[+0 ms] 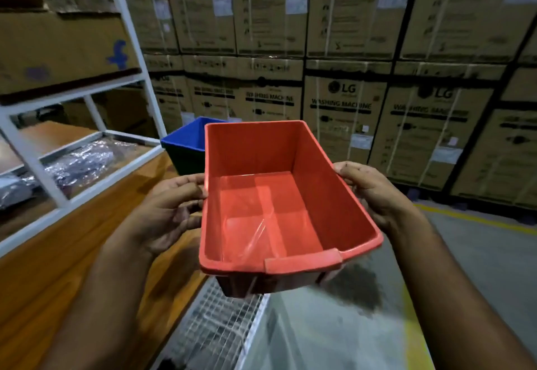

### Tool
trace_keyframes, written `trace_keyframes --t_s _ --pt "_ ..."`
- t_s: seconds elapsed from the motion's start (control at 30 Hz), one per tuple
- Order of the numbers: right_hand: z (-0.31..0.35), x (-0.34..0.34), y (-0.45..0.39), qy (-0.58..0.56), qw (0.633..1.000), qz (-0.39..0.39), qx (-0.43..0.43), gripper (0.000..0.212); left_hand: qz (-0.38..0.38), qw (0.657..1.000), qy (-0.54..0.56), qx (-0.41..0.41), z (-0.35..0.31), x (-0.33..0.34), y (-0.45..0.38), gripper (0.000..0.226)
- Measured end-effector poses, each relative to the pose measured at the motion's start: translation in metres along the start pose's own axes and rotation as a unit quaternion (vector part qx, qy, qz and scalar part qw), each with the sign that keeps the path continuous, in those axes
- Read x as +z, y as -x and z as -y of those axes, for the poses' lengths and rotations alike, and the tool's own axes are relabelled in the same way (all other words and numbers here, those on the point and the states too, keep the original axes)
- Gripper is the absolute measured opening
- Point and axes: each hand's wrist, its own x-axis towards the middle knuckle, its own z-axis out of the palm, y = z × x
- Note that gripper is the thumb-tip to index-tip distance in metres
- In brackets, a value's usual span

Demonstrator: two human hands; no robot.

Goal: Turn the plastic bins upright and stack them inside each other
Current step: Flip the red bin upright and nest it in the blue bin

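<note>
I hold a red plastic bin upright in the air, its open top facing me and its inside empty. My left hand grips its left rim and wall. On the opposite side, my right hand clasps the right rim. Behind the red bin stands a blue bin, upright on the far end of the wooden table, partly hidden by the red one.
The wooden table runs along the left, carrying a white metal shelf frame with cardboard boxes and wrapped items. A wire mesh cage sits below the red bin. Stacked washing-machine cartons wall off the back. Grey floor lies at right.
</note>
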Motion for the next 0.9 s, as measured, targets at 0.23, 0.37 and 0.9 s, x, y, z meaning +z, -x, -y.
trace_keyframes --t_s 0.23,0.37,0.9 --pt "0.044 0.007 -0.145 -0.006 0.996 0.090 0.013 0.032 -0.053 0.997 0.008 0.047 -0.044 -0.023 -0.100 0.055" --pt "0.047 0.007 -0.241 -0.014 0.987 0.156 0.030 0.036 -0.133 0.988 0.016 0.072 -0.053 -0.028 -0.151 0.042" --pt "0.033 0.056 -0.525 0.065 0.892 0.425 0.140 0.041 -0.427 0.899 0.010 0.102 -0.054 -0.029 -0.268 0.040"
